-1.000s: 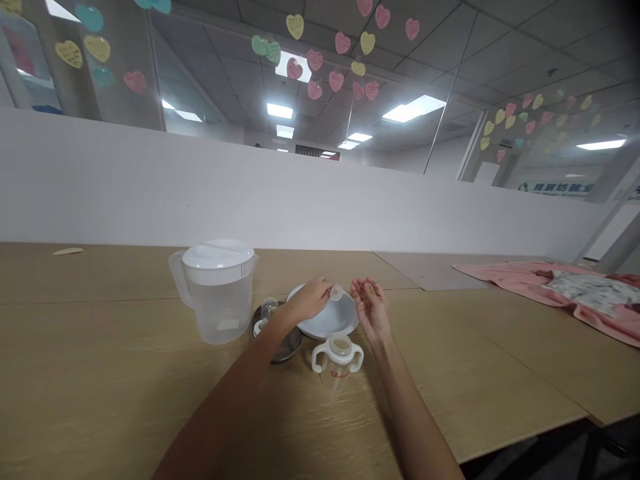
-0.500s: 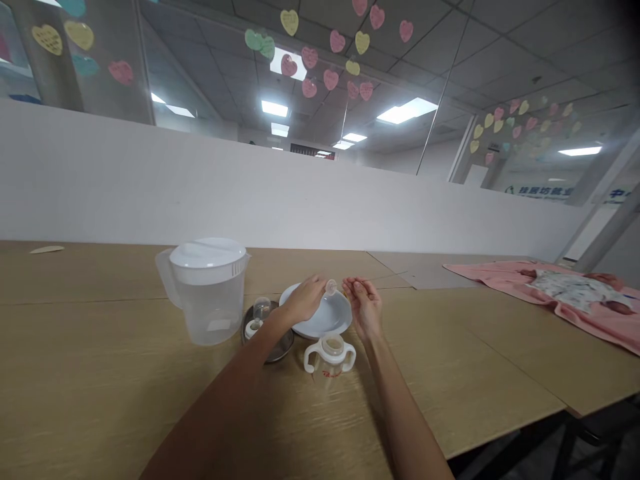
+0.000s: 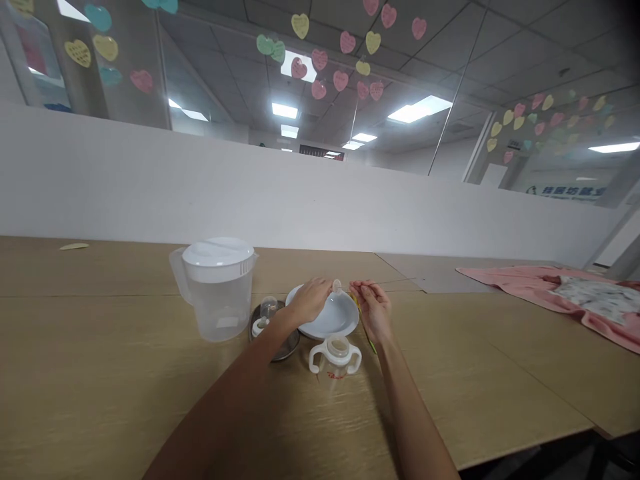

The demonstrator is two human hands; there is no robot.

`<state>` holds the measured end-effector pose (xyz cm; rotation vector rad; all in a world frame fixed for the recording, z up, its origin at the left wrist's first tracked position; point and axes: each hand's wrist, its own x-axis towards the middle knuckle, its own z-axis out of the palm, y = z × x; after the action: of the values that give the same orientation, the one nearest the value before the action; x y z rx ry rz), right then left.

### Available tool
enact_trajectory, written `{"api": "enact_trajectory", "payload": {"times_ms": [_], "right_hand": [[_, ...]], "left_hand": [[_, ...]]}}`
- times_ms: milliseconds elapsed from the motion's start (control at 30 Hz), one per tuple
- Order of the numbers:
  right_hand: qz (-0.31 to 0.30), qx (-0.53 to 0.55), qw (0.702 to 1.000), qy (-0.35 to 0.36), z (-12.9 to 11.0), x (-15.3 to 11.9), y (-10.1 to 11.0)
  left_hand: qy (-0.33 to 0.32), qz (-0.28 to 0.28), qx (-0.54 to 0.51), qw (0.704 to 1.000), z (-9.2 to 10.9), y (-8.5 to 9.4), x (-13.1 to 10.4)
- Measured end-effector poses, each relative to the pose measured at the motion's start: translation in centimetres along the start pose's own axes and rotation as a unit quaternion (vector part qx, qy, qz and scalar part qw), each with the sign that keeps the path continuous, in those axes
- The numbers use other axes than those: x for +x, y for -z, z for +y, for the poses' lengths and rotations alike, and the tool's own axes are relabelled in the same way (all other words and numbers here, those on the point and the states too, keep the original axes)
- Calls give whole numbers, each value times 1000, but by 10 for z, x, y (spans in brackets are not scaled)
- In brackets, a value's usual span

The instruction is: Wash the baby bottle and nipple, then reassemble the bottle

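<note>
My left hand (image 3: 311,300) is closed on a small clear bottle nipple (image 3: 337,286) above the left part of a white bowl (image 3: 333,319). To its right, my right hand (image 3: 374,305) pinches a thin wire-like stem (image 3: 395,280) at the bowl's right edge. A yellow-green strip (image 3: 371,341) shows beside the right wrist. In front of the bowl stands an open clear bottle (image 3: 334,365) with white handles. Left of the bowl, a round metal tray (image 3: 290,345) holds a clear cap (image 3: 269,307) and a white ring (image 3: 259,327), partly behind my left forearm.
A lidded clear pitcher (image 3: 223,300) stands left of the tray. At the far right, a pink cloth (image 3: 505,279) lies under a doll in patterned clothes (image 3: 593,299). A white wall (image 3: 300,207) runs behind the wooden table (image 3: 100,373).
The view has shifted slightly, so the tabletop things appear farther right. The yellow-green strip now shows more clearly beside the right hand. Both hands keep their grips close together over the bowl.
</note>
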<state>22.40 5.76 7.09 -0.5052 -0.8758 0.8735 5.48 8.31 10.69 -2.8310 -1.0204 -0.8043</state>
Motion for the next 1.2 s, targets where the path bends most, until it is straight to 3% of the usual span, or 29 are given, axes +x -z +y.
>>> {"api": "enact_trajectory", "payload": {"times_ms": [133, 267, 500, 800, 1100, 1200], "right_hand": [[37, 20, 999, 13, -3, -1, -2], [24, 31, 999, 4, 0, -4, -8], [14, -96, 995, 10, 16, -5, -6], [-47, -146, 988, -3, 20, -4, -2], [-77, -171, 982, 29, 23, -4, -3], [-98, -170, 981, 11, 22, -6, -4]], "left_hand": [[-4, -13, 15, 1000, 8, -6, 1], [-4, -19, 10, 1000, 9, -12, 3], [16, -5, -1, 1000, 7, -2, 3], [11, -24, 12, 1000, 5, 8, 0], [-6, -21, -34, 999, 7, 2, 1], [-11, -26, -63, 998, 5, -2, 1]]}}
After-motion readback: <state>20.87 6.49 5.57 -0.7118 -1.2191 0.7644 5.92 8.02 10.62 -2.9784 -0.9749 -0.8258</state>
